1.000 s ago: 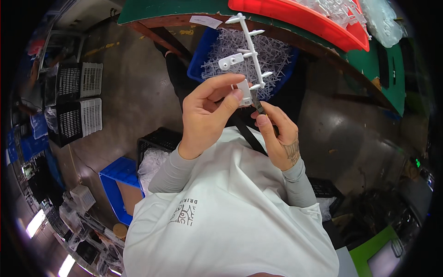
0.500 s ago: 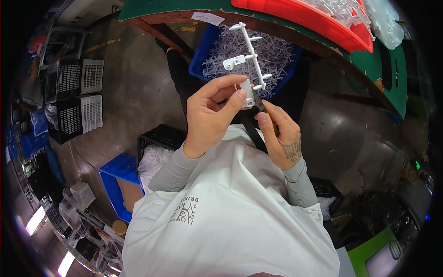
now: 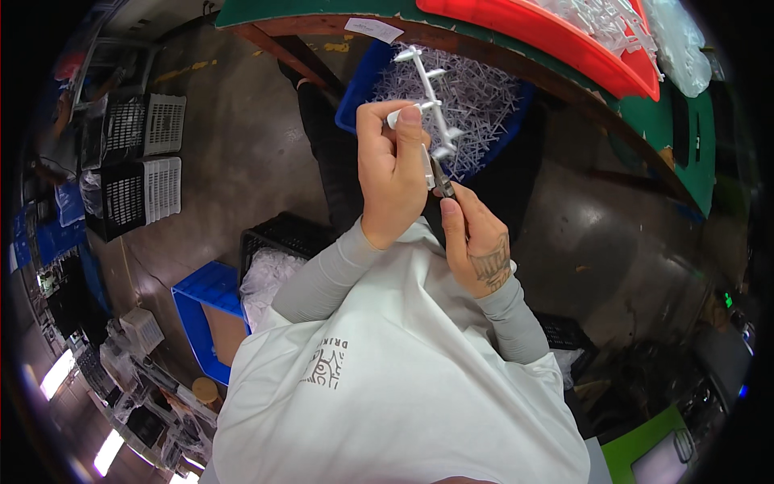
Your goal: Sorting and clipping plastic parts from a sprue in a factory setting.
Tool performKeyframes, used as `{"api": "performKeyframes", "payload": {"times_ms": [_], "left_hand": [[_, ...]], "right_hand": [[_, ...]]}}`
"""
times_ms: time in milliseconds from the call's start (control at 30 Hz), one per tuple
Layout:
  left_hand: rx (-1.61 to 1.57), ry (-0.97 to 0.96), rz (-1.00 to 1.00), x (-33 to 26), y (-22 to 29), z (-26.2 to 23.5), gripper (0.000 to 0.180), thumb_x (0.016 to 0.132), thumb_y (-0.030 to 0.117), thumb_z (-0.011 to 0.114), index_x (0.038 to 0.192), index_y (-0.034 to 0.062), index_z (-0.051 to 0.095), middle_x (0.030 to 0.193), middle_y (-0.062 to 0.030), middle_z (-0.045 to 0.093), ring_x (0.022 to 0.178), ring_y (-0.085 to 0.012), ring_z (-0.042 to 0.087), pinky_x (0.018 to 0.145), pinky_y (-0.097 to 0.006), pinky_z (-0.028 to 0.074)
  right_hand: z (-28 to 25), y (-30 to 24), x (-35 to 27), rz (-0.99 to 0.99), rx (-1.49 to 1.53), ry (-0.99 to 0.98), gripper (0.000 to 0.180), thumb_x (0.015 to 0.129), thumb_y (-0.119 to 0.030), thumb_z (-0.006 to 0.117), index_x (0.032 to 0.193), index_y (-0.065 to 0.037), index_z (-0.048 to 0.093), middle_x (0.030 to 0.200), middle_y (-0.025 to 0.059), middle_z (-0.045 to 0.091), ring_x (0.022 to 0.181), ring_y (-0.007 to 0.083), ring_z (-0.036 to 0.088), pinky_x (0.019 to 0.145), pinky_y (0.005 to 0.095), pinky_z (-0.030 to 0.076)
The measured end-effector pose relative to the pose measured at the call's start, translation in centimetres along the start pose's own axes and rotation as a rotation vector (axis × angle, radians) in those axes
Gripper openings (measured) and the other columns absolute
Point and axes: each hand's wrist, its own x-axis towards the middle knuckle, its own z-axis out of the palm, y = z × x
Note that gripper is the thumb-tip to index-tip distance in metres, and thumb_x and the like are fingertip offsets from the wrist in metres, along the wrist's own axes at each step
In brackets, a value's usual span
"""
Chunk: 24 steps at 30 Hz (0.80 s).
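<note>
My left hand is closed, its thumb and forefinger pinching a small white plastic piece that joins a white sprue. The sprue is a thin bar with short side stubs, slanting over the blue bin. A second flat white part shows beside the left palm, mostly hidden by the hand. My right hand is wrapped round cutting pliers. Their jaws reach up close to the flat part and the sprue's lower end; whether the blades touch either cannot be told.
A blue bin full of white sprue scraps stands under the green table. On the table are a red tray of white parts and a clear plastic bag. Crates stand left; a blue box lies near my left elbow.
My left hand has moved up and right, its pinch shifting from the flat part to the small piece on the sprue. The sprue and the right hand with the pliers moved slightly left and down.
</note>
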Motion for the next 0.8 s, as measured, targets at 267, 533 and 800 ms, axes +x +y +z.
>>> {"api": "performKeyframes", "payload": {"times_ms": [267,533,800], "left_hand": [[0.053,0.046,0.074,-0.7,0.5,-0.2,0.021,0.100,0.024,0.062,0.106,0.0042,0.063,0.082,0.0040,0.057,0.065,-0.0010,0.048,0.054,-0.018,0.038],[-0.210,-0.071,-0.158,-1.9,2.6,-0.2,0.024,0.097,0.015,0.065,0.115,-0.0019,0.066,0.105,-0.0061,0.070,0.095,-0.0059,0.061,0.082,-0.018,0.046],[-0.165,-0.022,-0.122,-2.0,2.0,-0.2,0.023,0.097,0.012,0.065,0.115,-0.0024,0.067,0.101,-0.0057,0.070,0.090,-0.0056,0.062,0.078,-0.017,0.046]], "right_hand": [[-1.0,0.5,0.4,0.020,0.163,0.058,0.025,0.097,-0.013,0.059,0.118,0.001,0.061,0.092,0.0174,0.069,0.069,0.0240,0.069,0.064,0.0312,0.053],[-0.7,0.8,0.7,0.047,0.227,0.094,0.042,0.098,-0.010,0.059,0.137,-0.004,0.045,0.089,0.0157,0.070,0.072,0.0208,0.071,0.065,0.0303,0.054],[-1.1,1.1,1.1,-0.040,0.054,0.120,0.045,0.094,-0.011,0.063,0.136,-0.004,0.048,0.090,0.0162,0.071,0.071,0.0261,0.071,0.065,0.0325,0.055]]}}
